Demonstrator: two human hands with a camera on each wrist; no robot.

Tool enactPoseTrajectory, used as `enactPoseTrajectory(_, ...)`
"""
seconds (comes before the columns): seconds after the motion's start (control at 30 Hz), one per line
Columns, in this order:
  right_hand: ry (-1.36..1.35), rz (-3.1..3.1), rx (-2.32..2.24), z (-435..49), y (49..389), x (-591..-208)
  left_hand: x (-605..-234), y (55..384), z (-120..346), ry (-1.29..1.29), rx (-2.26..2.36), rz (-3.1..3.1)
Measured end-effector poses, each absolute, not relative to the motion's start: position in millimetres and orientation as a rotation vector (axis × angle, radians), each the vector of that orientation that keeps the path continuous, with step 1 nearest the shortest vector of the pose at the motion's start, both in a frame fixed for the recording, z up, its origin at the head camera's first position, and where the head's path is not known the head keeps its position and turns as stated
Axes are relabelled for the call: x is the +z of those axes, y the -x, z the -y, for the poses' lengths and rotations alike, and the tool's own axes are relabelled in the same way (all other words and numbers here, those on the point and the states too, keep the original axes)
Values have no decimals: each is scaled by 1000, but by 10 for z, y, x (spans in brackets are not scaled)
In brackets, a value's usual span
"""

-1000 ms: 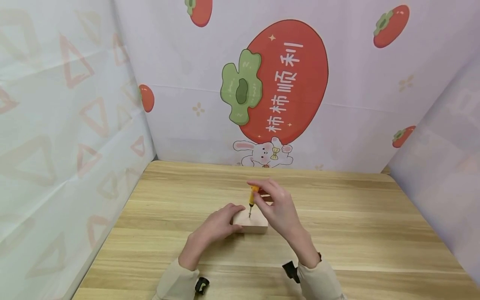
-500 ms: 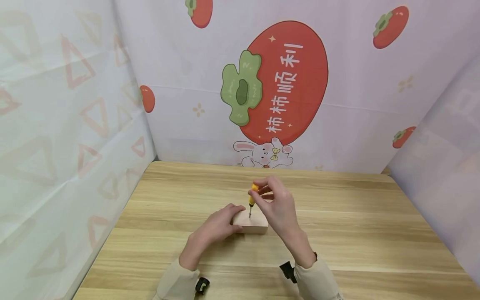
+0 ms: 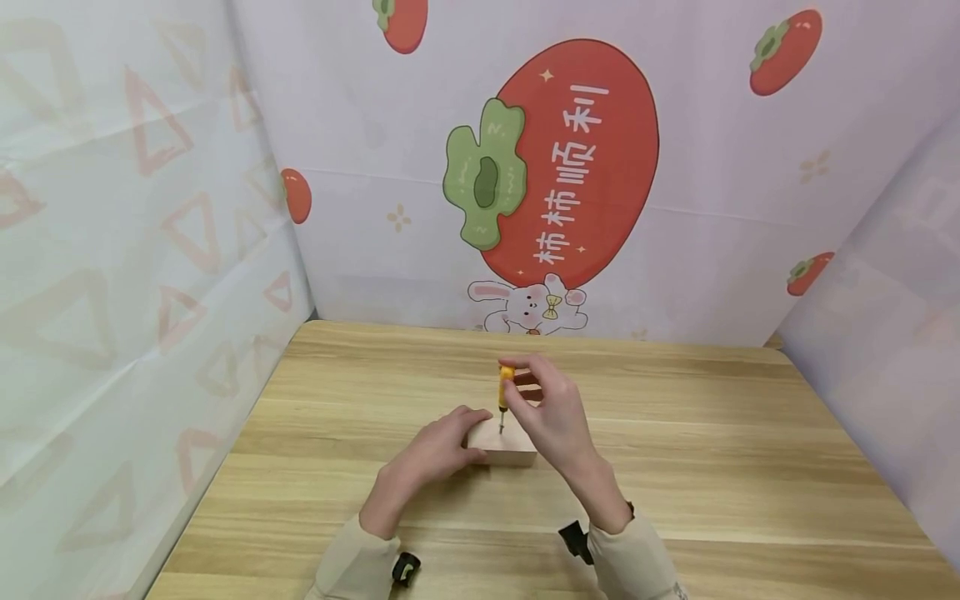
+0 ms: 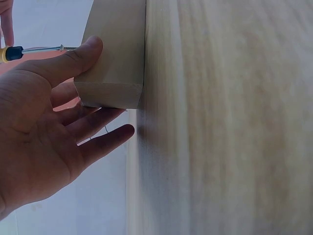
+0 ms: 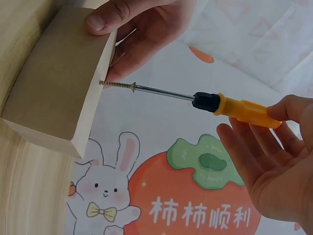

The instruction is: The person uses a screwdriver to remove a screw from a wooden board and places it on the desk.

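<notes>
A pale wooden block (image 3: 512, 457) lies on the table in the head view. My left hand (image 3: 435, 447) grips its left end, thumb on the near face and fingers behind, as the left wrist view shows. A screw (image 5: 119, 85) stands with its tip at the block's upper face, most of its thread exposed. The shaft of a screwdriver (image 5: 244, 110) with a yellow and black handle meets the screw head, in line with it. My right hand (image 3: 557, 417) pinches the handle near its top end between thumb and fingers.
The wood-grain table (image 3: 705, 467) stretches out on both sides of the block. A printed cloth (image 3: 360, 250) with a large persimmon and a rabbit hangs behind it, and further cloth walls (image 3: 135, 275) flank the table.
My right fingers have shifted around the screwdriver's handle, first loosening back, then reaching over its top again. The handle's tilt varies slightly; the left hand and block stay put.
</notes>
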State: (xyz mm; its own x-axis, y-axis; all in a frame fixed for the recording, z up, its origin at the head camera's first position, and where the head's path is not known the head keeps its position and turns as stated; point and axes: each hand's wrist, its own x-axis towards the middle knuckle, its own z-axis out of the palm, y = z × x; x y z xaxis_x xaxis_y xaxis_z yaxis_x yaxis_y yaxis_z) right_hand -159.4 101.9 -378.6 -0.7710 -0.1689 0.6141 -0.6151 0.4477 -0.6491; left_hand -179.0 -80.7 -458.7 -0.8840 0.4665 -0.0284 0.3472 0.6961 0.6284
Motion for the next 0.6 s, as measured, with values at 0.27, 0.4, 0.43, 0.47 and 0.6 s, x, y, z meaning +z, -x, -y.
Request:
enactPoseTrajectory(0.27,-662,2203,1253,-1014,1591,-3791,-4567,1786,796,-672,953,-2719)
enactPoseTrajectory(0.4,-692,2185,1231,-1030,1594,-3767,-4572,1786,791,-665,952,-2718)
enactPoseTrajectory(0.43,-696,2186,1231,-1035,1595,-3762,-4574,1787,792,-661,952,-2718)
enactPoseTrajectory(0.47,-695,2192,1230,-1039,1594,-3755,-4576,1787,792,-658,955,-2717)
enactPoseTrajectory(0.6,-660,2235,1260,-1054,1600,-3753,-4588,1795,796,-651,954,-2717)
